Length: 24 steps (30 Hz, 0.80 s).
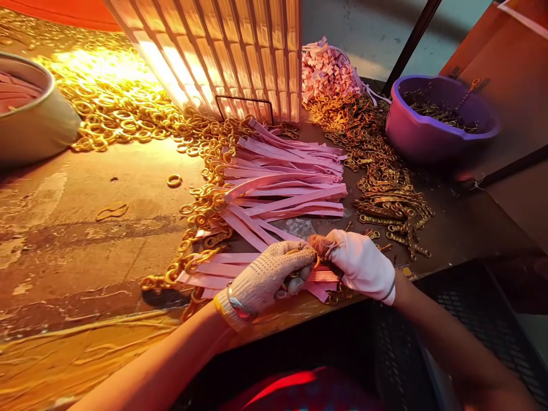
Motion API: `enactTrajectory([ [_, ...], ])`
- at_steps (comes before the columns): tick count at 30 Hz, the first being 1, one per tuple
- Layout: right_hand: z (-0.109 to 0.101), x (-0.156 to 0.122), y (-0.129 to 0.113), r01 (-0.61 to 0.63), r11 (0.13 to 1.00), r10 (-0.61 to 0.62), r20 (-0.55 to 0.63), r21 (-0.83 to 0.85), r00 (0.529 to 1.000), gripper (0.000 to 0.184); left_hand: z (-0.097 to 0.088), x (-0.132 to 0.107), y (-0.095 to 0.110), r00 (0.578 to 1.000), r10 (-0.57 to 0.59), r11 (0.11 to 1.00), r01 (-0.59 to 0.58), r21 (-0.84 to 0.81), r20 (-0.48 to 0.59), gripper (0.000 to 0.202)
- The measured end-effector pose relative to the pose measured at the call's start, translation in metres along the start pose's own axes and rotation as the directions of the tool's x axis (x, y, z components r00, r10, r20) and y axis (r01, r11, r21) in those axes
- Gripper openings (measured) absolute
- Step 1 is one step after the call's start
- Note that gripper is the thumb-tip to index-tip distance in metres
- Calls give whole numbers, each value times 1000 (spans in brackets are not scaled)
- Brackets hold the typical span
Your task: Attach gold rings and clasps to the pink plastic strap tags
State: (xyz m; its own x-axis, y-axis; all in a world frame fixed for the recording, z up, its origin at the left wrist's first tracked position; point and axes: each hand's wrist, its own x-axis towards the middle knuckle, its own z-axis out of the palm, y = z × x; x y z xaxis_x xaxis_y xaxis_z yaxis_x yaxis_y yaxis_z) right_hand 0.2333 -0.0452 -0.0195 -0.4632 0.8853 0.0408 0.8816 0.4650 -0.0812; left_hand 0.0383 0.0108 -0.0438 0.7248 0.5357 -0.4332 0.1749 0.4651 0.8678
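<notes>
My left hand (272,271), in a dotted knit glove, is closed around a gold ring (317,263), part of which shows at the fingertips. My right hand (360,264), in a white glove with brown, worn fingertips, pinches right against it; what it grips is hidden. Under and behind both hands lie pink flat straps (295,200) in a loose row. Along the straps' left ends runs a heap of gold rings (209,194). Short brass-coloured chain pieces (394,200) are spread to the right.
A purple basin (423,134) of chain pieces stands at the back right, near a pile of pink strap bits (329,71). A ribbed, glowing panel (222,51) rises behind the straps. At the far left sits a pale tub (51,123); one loose ring (174,181) lies on the worn table (107,245).
</notes>
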Motion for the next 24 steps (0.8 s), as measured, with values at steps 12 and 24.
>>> enactTrajectory([
  [12, -10, -1, -11, -115, 993, 116, 154, -12, 981, 16, 6, -3, 5, 951, 293, 842, -210, 496, -97, 30],
  [24, 16, -15, -27, -412, 795, 481, -51, 445, 875, 19, 12, 22, 26, 998, 43, 990, -36, 136, -47, 33],
])
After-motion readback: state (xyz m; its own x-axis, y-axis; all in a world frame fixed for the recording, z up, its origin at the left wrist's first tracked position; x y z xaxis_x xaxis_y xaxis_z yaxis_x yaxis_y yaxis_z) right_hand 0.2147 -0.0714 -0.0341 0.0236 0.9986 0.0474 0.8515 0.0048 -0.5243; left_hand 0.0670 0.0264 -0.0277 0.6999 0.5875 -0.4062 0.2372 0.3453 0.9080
